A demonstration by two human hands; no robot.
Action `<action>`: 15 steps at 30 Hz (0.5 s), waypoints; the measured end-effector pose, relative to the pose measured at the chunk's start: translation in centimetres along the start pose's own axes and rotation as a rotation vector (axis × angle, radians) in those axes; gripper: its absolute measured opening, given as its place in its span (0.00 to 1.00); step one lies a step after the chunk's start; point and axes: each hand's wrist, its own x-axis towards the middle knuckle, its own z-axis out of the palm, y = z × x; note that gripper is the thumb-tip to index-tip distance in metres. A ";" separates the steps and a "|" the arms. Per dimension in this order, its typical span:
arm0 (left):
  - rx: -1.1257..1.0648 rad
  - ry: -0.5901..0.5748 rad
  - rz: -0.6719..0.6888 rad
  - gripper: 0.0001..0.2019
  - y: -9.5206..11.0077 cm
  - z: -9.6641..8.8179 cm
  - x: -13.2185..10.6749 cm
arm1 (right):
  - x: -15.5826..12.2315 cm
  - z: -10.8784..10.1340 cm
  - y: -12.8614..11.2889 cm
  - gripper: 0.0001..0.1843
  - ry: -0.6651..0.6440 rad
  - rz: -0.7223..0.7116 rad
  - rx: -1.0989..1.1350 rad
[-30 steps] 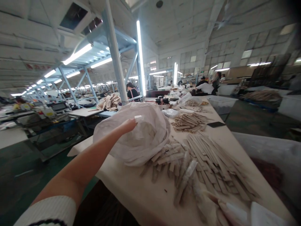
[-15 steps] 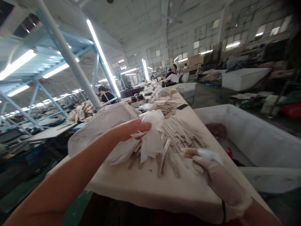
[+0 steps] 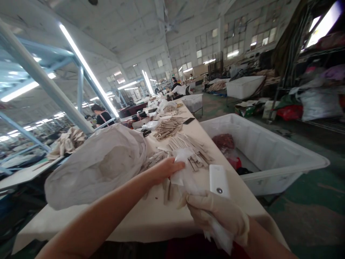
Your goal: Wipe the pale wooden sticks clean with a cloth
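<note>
At the near end of a cream-covered worktable (image 3: 151, 219), pinching thin white sheeting (image 3: 188, 180) in the bare left hand (image 3: 171, 167) and clenching it lower down in the gloved right hand (image 3: 215, 212). Held by the left alone moments earlier, now apparently under 2-handed control. Raised above the tabletop, with pale strips (image 3: 201, 153) beyond, a white rectangular device (image 3: 219, 180) just past the glove and a large white bag (image 3: 72, 176) to the left.

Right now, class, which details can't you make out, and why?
In the head view:
Grip of the right hand on the white plastic: hidden by its gloved fingers.
Mark in the dark circle on the white device: too small.
Underside of the black item: behind the white bin wall.
</note>
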 end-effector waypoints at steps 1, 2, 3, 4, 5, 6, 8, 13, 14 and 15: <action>-0.027 -0.015 -0.012 0.11 -0.3 -0.1 0.5 | -0.7 0.0 0.2 0.14 -0.036 -0.012 0.055; -0.039 -0.031 -0.018 0.11 -0.5 -0.3 1.0 | -1.3 0.0 0.2 0.13 -0.038 -0.033 0.122; -0.043 -0.040 -0.022 0.11 -0.6 -0.5 1.5 | -1.9 0.0 0.2 0.12 -0.007 -0.057 0.190; -0.056 -0.028 -0.019 0.11 -0.7 -0.7 1.9 | -2.6 -0.2 0.2 0.11 0.040 -0.080 0.245; -0.070 -0.010 -0.017 0.11 -0.7 -1.0 2.2 | -3.1 -0.6 0.0 0.10 0.090 -0.103 0.288; -0.085 0.005 -0.018 0.10 -0.7 -1.3 2.3 | -3.6 -1.1 -0.2 0.09 0.143 -0.137 0.325; -0.111 0.016 -0.029 0.10 -0.3 -1.8 2.1 | -4.3 -2.7 -0.8 0.09 0.247 -0.224 0.380; -0.287 -0.227 -0.110 0.09 1.5 -0.9 -0.4 | -2.8 -5.8 -1.4 0.08 0.411 -0.308 0.374; -0.313 -0.272 -0.111 0.10 1.8 -0.2 -0.9 | -2.0 -5.6 -1.1 0.09 0.449 -0.318 0.313; -0.321 -0.293 -0.103 0.10 2.0 0.6 -1.1 | -1.1 -5.1 -0.7 0.11 0.478 -0.318 0.239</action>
